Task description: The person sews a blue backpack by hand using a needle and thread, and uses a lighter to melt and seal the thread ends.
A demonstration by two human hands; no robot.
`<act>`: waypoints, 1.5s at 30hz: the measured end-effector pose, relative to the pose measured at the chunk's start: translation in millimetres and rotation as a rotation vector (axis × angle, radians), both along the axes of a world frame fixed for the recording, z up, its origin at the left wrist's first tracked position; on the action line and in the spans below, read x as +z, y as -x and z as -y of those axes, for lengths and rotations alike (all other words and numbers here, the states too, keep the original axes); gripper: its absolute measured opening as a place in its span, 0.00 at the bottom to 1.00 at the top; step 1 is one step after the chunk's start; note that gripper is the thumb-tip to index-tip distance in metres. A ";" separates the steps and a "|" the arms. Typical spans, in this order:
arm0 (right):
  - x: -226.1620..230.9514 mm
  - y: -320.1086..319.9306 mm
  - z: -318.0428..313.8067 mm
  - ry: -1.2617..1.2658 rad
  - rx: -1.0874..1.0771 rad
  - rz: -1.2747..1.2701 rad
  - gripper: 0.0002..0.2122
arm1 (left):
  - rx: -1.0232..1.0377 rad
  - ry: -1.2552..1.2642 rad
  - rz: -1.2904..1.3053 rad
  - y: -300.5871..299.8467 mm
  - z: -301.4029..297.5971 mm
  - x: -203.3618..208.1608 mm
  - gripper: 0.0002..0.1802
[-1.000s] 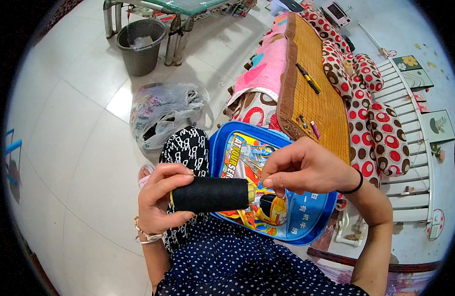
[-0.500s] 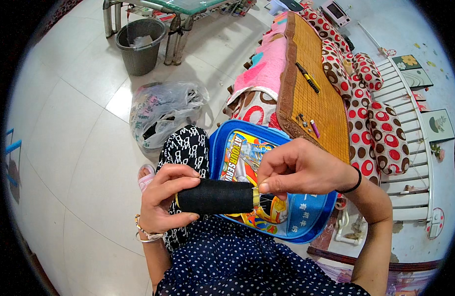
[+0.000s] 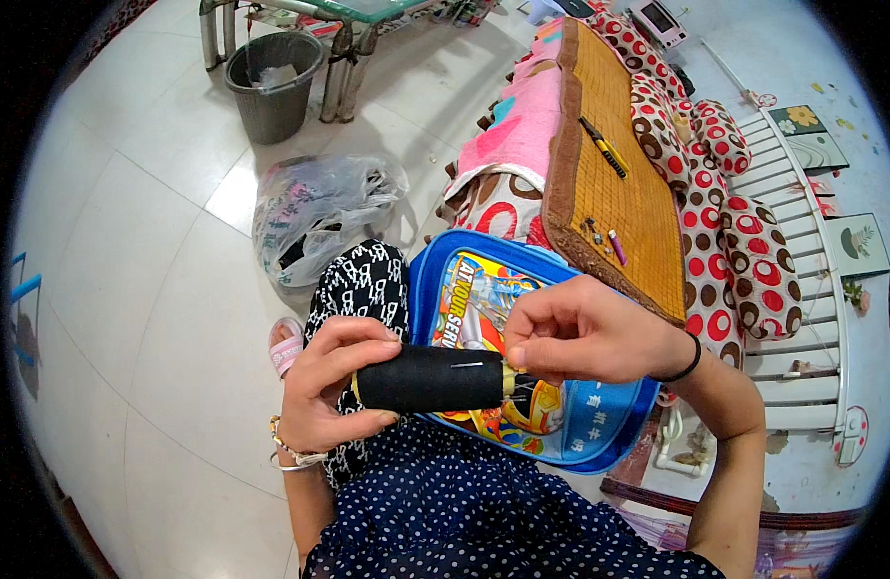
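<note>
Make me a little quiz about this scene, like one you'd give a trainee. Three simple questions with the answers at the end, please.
1. Multiple choice: what does the person's left hand grip?
A) a plastic bag
B) a spool of black thread
C) a pink slipper

2. True or false: the gray bucket stands on the woven mat.

3. Short answer: which hand has the black band at its wrist?

Key
1. B, the spool of black thread.
2. False; the gray bucket stands on the tiled floor.
3. The right hand.
</note>
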State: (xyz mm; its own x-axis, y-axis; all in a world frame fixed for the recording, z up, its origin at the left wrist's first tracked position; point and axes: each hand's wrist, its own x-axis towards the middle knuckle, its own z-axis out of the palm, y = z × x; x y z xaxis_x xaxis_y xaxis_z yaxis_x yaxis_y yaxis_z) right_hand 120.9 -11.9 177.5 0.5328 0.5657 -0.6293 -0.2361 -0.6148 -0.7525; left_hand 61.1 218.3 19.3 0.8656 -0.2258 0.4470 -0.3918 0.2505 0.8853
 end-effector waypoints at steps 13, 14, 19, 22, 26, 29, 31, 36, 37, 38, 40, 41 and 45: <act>-8.6 4.0 7.6 -0.036 -0.104 -0.042 0.07 | 0.026 -0.052 -0.013 -3.1 3.8 -6.6 0.29; -10.5 3.4 8.8 -0.028 -0.111 -0.043 0.07 | 0.031 -0.076 -0.001 -4.2 4.6 -6.0 0.29; -17.8 -3.0 18.0 0.032 -0.250 -0.073 0.07 | 0.021 -0.113 -0.133 -3.2 10.0 -12.5 0.28; -16.8 -0.2 35.6 0.059 -0.385 0.153 0.08 | 0.284 -0.009 -0.354 -13.3 11.0 -43.9 0.25; -19.5 13.5 65.1 0.017 -0.517 0.212 0.08 | 0.559 0.023 -0.687 -58.5 -21.2 -117.8 0.20; -22.1 30.1 81.4 0.034 -0.616 0.258 0.08 | 0.719 -0.058 -0.539 -107.2 -31.3 -141.8 0.20; -20.5 40.8 90.5 0.025 -0.680 0.286 0.07 | 0.790 -0.335 -0.444 -139.5 -42.1 -170.9 0.23; -15.9 73.9 123.0 -0.013 -0.834 0.362 0.07 | 0.788 -1.084 -0.300 -176.8 -49.0 -243.8 0.34; -14.1 83.0 123.8 0.012 -0.854 0.403 0.07 | 0.839 -0.957 -0.199 -177.5 -49.3 -256.6 0.32; -14.9 88.7 122.8 0.019 -0.889 0.375 0.06 | 0.801 -0.958 -0.204 -179.8 -68.1 -267.8 0.28; -21.4 106.5 115.0 0.035 -0.993 0.335 0.06 | 0.729 -0.784 -0.365 -170.0 -59.7 -250.0 0.20; -30.1 113.5 107.5 0.019 -0.958 0.374 0.07 | 0.698 -0.637 -0.392 -169.0 -83.9 -254.4 0.18; -57.8 136.3 96.7 0.391 -0.582 0.916 0.07 | 0.581 -0.370 -0.330 -128.1 5.2 -119.4 0.12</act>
